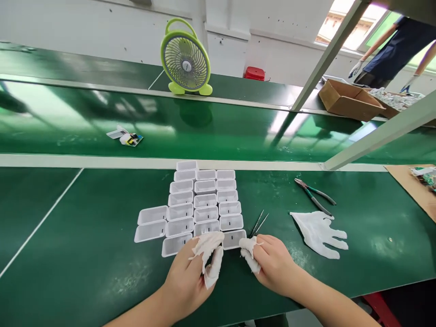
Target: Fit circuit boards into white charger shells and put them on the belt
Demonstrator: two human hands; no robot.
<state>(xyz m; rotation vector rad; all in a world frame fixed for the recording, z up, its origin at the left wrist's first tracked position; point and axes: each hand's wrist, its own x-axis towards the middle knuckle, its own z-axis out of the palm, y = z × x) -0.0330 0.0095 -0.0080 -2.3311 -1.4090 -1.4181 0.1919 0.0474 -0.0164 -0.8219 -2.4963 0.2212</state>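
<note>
Several open white plastic housings (204, 200) lie in rows on the green bench (85, 254). My left hand (190, 279), with white cloth finger covers on thumb and forefinger, rests at the front of the rows, its fingertips on the nearest housing (206, 227). My right hand (272, 261), also with white-covered fingertips, is closed beside another front housing (234, 238) and next to the handle end of metal tweezers (258, 224). Whether it grips the tweezers I cannot tell.
A white glove (322, 234) and green-handled cutters (315, 195) lie to the right. A small part (125, 136) sits on the conveyor belt. A green fan (185, 58), cardboard boxes (347, 97), slanted frame bars (378, 134) and another person (395, 50) are beyond.
</note>
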